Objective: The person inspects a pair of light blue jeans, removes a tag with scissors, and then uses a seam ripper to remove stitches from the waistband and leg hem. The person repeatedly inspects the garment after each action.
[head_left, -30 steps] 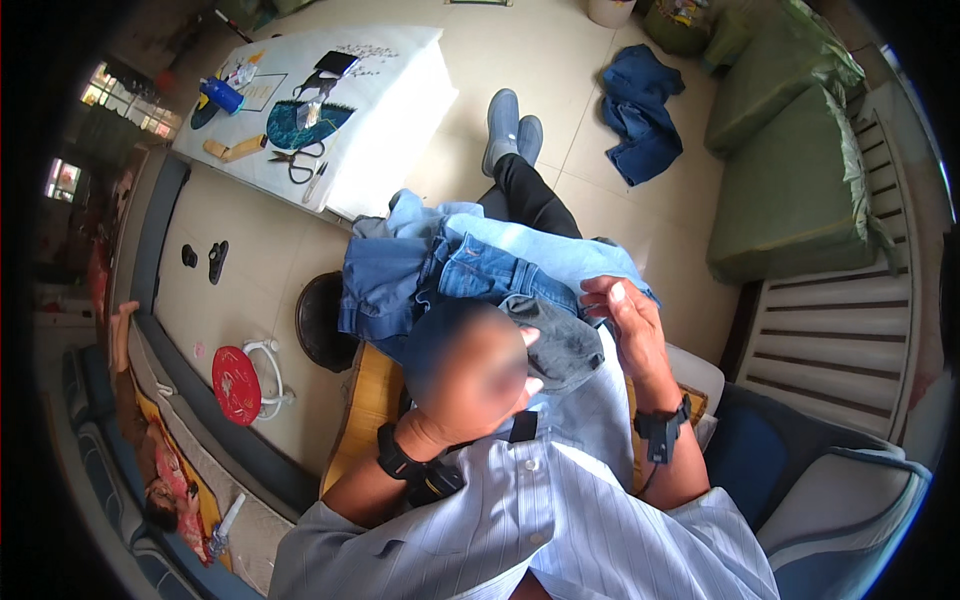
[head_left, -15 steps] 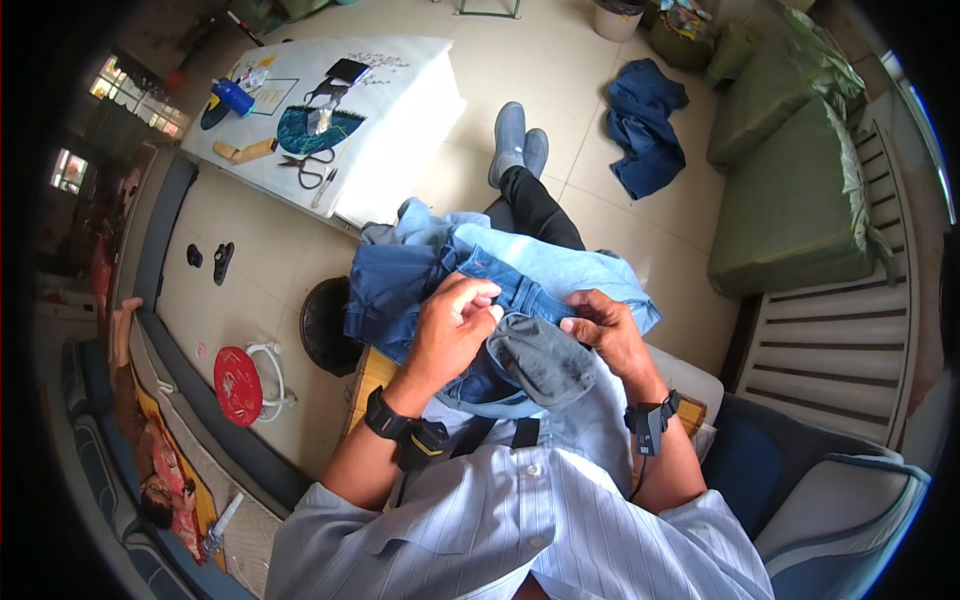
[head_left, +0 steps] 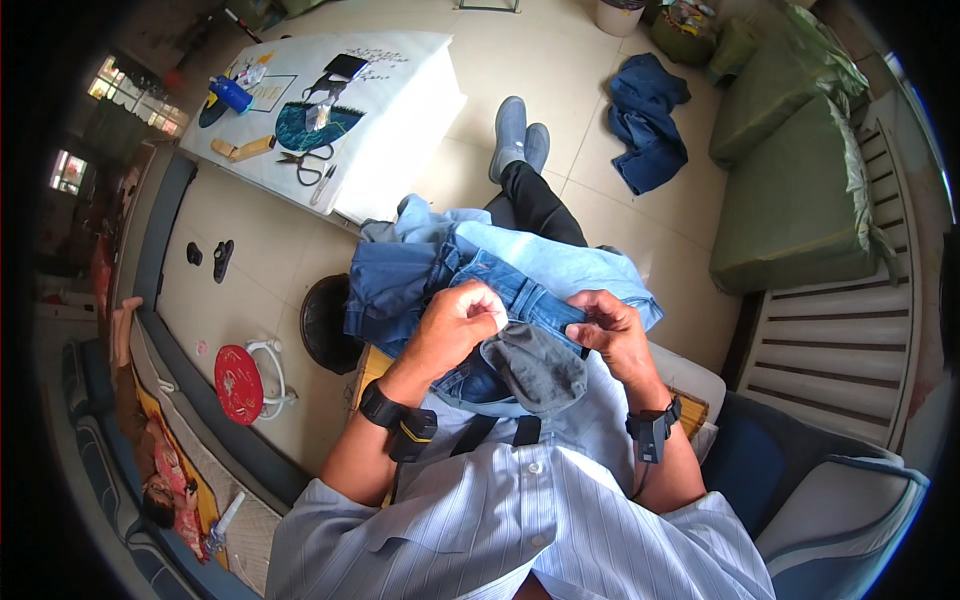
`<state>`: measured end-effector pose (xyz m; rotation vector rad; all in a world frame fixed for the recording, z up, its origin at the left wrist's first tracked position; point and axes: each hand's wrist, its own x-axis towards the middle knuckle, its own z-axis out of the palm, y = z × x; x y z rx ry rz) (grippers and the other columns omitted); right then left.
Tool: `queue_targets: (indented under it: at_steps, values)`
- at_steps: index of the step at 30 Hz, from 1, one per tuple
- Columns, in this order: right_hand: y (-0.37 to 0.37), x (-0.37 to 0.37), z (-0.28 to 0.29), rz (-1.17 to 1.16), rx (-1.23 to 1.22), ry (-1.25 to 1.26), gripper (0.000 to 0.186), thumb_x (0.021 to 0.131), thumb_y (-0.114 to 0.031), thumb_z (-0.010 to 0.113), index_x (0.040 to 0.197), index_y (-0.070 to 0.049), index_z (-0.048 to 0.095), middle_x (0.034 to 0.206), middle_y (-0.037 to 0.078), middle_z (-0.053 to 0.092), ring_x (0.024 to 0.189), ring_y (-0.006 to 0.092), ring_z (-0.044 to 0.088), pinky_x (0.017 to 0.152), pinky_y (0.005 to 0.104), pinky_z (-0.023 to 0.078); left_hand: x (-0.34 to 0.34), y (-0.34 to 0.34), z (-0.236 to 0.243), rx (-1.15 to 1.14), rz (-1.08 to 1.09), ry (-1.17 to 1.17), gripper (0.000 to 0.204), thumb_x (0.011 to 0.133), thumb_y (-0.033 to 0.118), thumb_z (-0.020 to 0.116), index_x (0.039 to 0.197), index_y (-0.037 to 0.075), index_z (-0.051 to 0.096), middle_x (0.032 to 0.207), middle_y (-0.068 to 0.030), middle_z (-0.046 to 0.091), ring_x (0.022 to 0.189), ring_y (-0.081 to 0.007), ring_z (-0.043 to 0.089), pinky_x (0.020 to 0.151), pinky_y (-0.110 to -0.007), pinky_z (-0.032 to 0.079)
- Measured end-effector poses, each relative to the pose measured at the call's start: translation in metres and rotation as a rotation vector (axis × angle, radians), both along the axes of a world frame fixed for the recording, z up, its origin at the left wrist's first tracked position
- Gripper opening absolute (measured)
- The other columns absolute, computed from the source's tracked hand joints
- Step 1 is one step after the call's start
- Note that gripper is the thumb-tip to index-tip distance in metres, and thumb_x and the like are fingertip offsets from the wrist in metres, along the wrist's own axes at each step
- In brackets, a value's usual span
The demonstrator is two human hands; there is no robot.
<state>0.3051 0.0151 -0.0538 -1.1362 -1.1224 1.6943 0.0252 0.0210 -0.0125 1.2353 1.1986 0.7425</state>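
Note:
Across my lap lie layered denim garments: pale blue cloth (head_left: 600, 268) and medium-blue jeans (head_left: 530, 292), with a grey inner pocket bag (head_left: 535, 372) hanging out near the waistband. My left hand (head_left: 455, 325) pinches the cloth at the top of the grey pocket bag. My right hand (head_left: 610, 335) grips the jeans' waistband between thumb and fingers, just right of the pocket bag. Both wrists carry black strapped devices. My crossed legs extend forward in grey shoes (head_left: 512, 140).
A white table (head_left: 400, 90) holds scissors (head_left: 303, 165), a blue bottle (head_left: 230, 92) and other items. Dark denim (head_left: 645, 125) lies on the floor. A red-seated stool (head_left: 238, 385) stands left; another person (head_left: 160, 480) lies on the couch. Green-covered cushions (head_left: 785, 200) sit right.
My left hand has moved up to the pocket-bag edge and now pinches it. My right hand has lowered slightly onto the waistband, gripping it. The grey pocket bag hangs lower.

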Motion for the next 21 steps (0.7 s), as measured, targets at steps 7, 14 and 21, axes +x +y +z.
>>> queue_targets:
  at_steps: [7,14,21]
  values:
    - [-0.003,0.002,0.003,-0.037,-0.024,0.081,0.029,0.087,0.006,0.078,0.113,-0.004,0.071,0.099,-0.002,0.072,0.091,0.0081,0.065,0.083,0.026,0.051,-0.017,-0.011,0.005,-0.047,0.139,-0.266,0.002,0.097,0.003,0.066,0.096,0.004,0.065,0.09,0.0001,0.063,0.08,-0.0083,0.058,0.075,-0.025,0.048]
    - [-0.006,0.003,0.016,0.018,0.024,0.076,0.03,0.087,0.008,0.077,0.114,-0.003,0.071,0.1,-0.001,0.073,0.093,0.0084,0.066,0.085,0.0259,0.052,-0.013,-0.012,0.014,0.209,0.043,0.066,0.014,0.099,0.003,0.064,0.111,0.0,0.07,0.091,0.0005,0.063,0.079,-0.0083,0.06,0.074,-0.027,0.052]
    - [-0.012,-0.001,0.033,0.065,0.059,0.071,0.032,0.086,0.009,0.078,0.115,-0.003,0.07,0.109,0.001,0.072,0.102,0.0096,0.065,0.092,0.028,0.052,-0.009,-0.006,0.027,0.285,-0.167,0.276,0.014,0.09,0.0,0.067,0.103,-0.002,0.073,0.092,-0.0036,0.062,0.077,-0.0103,0.061,0.071,-0.027,0.05]
